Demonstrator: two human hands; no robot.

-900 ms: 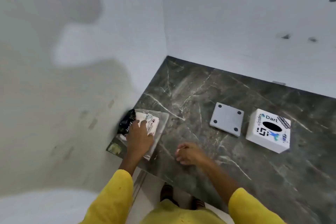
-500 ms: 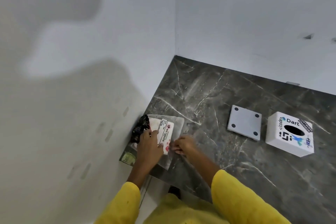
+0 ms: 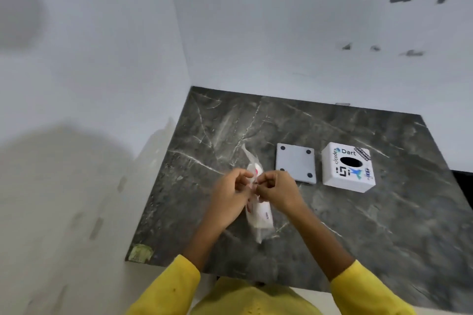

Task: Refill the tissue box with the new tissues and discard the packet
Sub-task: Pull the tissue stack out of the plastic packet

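Both hands pinch the crinkly clear-plastic tissue packet [image 3: 258, 215] above the dark veined marble counter [image 3: 358, 225]: left hand [image 3: 231, 194], right hand [image 3: 277, 190], seemingly at its seam. White square tissue box [image 3: 346, 167] sits right.

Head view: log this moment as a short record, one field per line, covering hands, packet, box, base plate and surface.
left hand: pinching the tissue packet's upper part, fingers closed
right hand: pinching the same spot from the other side
tissue packet: clear wrap, white tissues inside, held up between both hands above the counter
tissue box: white, stickered, oval slot on top shows dark, standing on the counter at the right
base plate: grey square, lying flat just left of the box, apart from it
counter: dark marble
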